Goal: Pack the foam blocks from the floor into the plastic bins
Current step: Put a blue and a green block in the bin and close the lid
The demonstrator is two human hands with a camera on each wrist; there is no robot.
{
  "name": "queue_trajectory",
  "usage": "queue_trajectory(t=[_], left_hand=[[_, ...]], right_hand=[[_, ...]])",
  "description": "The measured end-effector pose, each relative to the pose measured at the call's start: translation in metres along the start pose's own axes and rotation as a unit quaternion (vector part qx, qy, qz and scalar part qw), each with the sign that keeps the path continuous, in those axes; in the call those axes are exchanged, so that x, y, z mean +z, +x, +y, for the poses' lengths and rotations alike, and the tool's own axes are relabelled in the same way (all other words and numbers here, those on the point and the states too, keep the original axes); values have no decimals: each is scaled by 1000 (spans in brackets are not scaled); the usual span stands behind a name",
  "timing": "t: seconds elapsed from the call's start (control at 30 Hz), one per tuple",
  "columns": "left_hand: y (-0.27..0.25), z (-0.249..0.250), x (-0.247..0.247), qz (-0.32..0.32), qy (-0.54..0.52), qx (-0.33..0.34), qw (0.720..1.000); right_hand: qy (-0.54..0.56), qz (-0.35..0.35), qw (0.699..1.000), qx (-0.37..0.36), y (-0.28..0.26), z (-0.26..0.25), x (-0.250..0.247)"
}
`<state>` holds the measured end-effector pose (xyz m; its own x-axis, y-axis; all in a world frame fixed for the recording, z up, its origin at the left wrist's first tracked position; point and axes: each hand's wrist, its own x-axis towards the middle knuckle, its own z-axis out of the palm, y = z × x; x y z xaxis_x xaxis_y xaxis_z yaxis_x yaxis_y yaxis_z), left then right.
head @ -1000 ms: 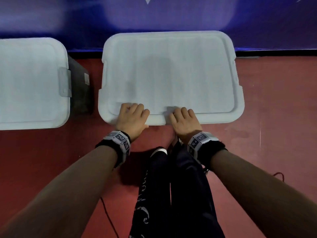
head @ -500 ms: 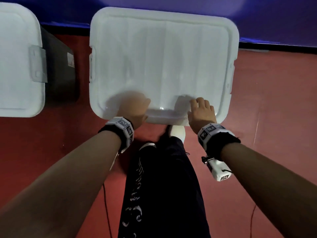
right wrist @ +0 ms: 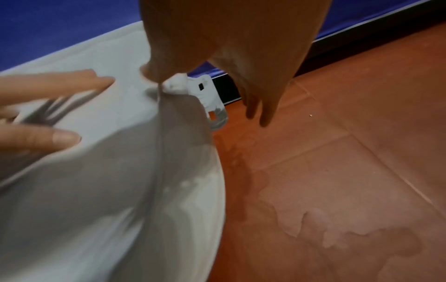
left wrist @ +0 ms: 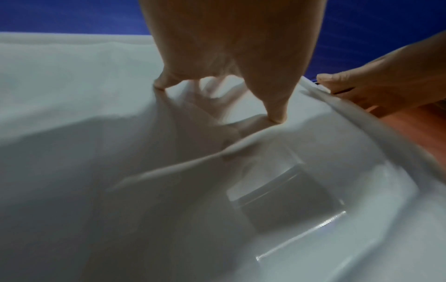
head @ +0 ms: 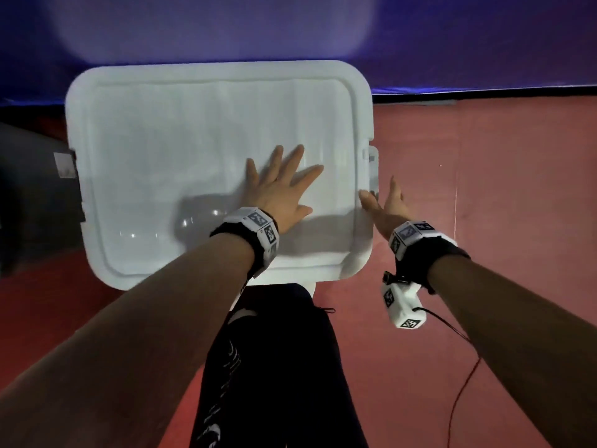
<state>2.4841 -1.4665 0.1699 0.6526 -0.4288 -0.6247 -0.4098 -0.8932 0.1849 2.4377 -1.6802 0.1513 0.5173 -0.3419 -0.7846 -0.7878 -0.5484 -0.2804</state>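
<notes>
Flat, left hand point(head: 280, 191) splayed on smooth white lid point(head: 161, 163); right hand point(head: 386, 205) loose-fingered at its rounded rim.

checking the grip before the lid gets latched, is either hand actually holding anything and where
Nothing is gripped. The left hand lies flat with spread fingers on the bin lid. The right hand is open at the lid's right edge, thumb on the rim beside the latch.

- I can read no words or numbers anywhere.
- My black-and-white wristbands point(head: 262, 228) carry square coded markers, not text.
- The white print down my black trouser leg point(head: 226, 367) is too blurred to read.
- The small label on the dark box point(head: 65, 165) at left is illegible.
</notes>
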Motion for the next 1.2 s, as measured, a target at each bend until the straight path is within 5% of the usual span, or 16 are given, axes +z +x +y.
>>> queue_trajectory(t=[0.17,0.47,0.73,0.8,0.87,1.0,1.2], left_hand=[[17,1,10,-29,19,-23,999],[15,2,5,-53,20,-19,998],[2,-22,-16,-42,-36,22,998],[-6,-37,-17,0,-61,-14,998],[-25,-63,-12,54,-100,-80,990],[-75,-134,11,134,-140,-194,962],[-138,-233,65,213,-221,-333,892]], right_hand=[[145,-68,987,29,9,-3,-9],[53,42,996,-58,-9,-21,7],[-61,119,991,-32,-26,-44,22],[-147,169,974,-45,-33,-49,27],[-222,200,943,-149,-47,-64,45],[-254,103,904,-328,-80,-116,91],[-273,14,895,-352,-107,-185,165]])
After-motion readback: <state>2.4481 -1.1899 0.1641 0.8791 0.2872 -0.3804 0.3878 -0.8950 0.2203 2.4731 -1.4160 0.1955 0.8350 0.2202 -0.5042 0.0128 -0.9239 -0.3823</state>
